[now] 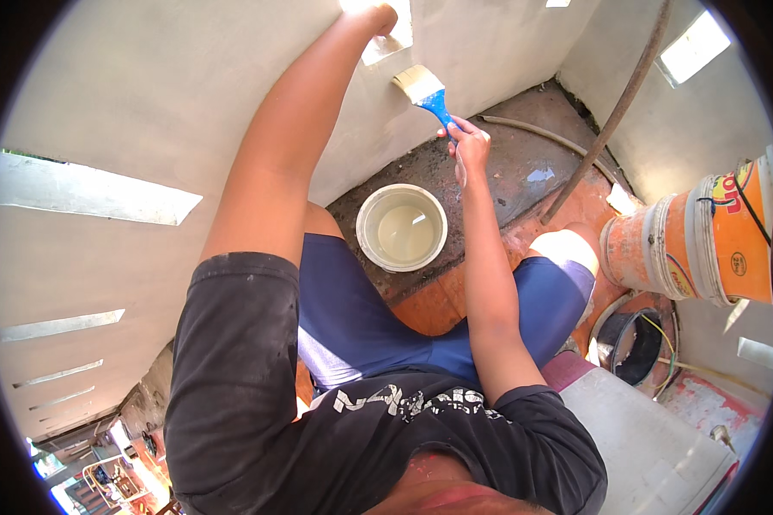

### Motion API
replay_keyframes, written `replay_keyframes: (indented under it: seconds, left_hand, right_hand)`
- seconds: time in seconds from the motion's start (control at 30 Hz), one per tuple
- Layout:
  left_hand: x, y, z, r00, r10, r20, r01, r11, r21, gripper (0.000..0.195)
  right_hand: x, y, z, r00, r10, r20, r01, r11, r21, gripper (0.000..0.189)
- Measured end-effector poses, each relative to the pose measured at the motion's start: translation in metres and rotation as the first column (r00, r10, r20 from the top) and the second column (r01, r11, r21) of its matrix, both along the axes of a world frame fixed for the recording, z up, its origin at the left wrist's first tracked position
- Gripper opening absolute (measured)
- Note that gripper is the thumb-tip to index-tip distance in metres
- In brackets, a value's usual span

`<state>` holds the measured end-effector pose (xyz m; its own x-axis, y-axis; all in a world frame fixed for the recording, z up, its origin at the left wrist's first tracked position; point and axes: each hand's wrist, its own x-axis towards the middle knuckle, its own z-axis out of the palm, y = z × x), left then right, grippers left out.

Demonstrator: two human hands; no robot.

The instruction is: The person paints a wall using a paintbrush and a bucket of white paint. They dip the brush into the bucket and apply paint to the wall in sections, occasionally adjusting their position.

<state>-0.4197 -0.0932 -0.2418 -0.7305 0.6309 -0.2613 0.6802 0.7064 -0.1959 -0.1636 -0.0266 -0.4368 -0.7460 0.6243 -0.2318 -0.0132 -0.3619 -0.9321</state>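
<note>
My right hand [472, 149] grips the blue handle of a wide flat paintbrush [433, 96]. Its pale bristles point up and left, close to the light-coloured wall [335, 151]. At the top of the view, my left hand [385, 20] reaches into a bright rectangular opening in that wall [396, 46]. The fingers there are hidden, so their grip cannot be made out. Between my knees, a round pale plastic bucket [365, 237] stands on the floor, holding cream-coloured liquid.
Orange and white stacked buckets [683, 235] stand at right, near a black round container [647, 341]. A brown pole [609, 122] slants up from the floor, with a hose [541, 131] behind it. A grey flat-topped object [657, 431] lies by my right side.
</note>
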Motion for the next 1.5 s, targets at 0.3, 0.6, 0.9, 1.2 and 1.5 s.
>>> replay_keyframes:
  seconds: [0.3,0.6,0.9,1.2,1.5]
  left_hand:
    - [0.099,-0.050,0.001,0.989,-0.081,-0.127,0.125,0.914,0.387,0.033]
    - [0.185,-0.160,-0.053,0.976,-0.171,0.133,-0.010,0.581,0.814,0.019]
    - [0.222,-0.363,-0.046,0.755,0.653,-0.058,0.229,-0.180,0.957,0.015]
    - [0.147,-0.474,-0.056,0.674,0.739,-0.023,-0.236,0.245,0.940,0.017]
    - [0.154,-0.469,-0.062,0.654,0.745,-0.131,-0.249,0.376,0.893,0.016]
  right_hand:
    - [0.003,-0.021,-0.111,0.920,-0.031,0.390,0.016,0.999,0.042,0.023]
    - [0.013,0.013,-0.059,0.985,0.099,-0.145,-0.119,0.983,-0.143,0.027]
    - [0.012,0.010,-0.058,0.990,0.084,-0.112,-0.102,0.980,-0.171,0.037]
    - [0.000,-0.013,-0.087,0.988,0.147,-0.036,-0.151,0.967,-0.204,0.030]
    - [-0.003,-0.033,-0.082,0.972,0.022,0.233,-0.033,0.999,0.042,0.022]
